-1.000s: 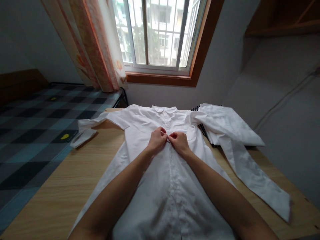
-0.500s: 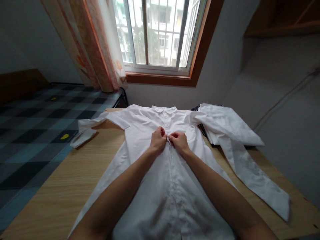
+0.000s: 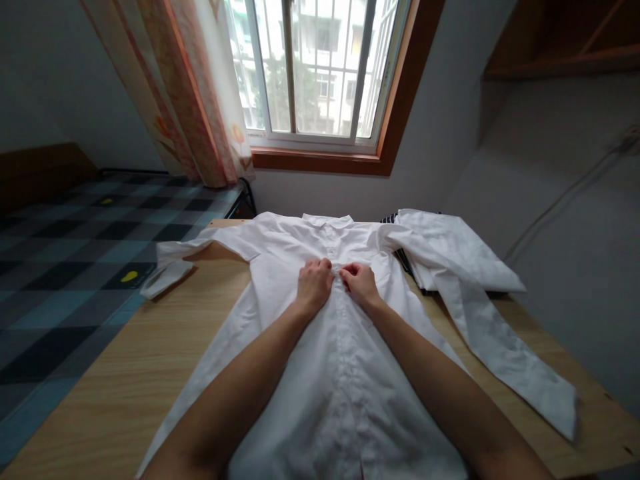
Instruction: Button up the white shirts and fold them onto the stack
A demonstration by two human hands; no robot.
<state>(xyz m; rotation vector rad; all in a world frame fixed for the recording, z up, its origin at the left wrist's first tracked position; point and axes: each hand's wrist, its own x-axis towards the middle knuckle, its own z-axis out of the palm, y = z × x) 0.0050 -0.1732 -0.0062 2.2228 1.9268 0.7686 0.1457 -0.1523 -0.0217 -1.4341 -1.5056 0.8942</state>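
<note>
Tabletop (image 3: pixel 165 333), shirt (image 3: pixel 320 413): left hand (image 3: pixel 315 283) now farther from right hand (image 3: pixel 361 283).

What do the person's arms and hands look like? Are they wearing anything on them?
The left hand and right hand are gloveless. Both forearms are bare, without sleeves, watches or bracelets in view. Rings would be too small to tell.

An orange-and-cream floral cloth curtain (image 3: pixel 187 100) hangs beside a brown-framed glass window (image 3: pixel 325 73); a blue-black-grey checked bed (image 3: pixel 65 287) stands left, a brown wooden shelf (image 3: pixel 565 67) upper right.
</note>
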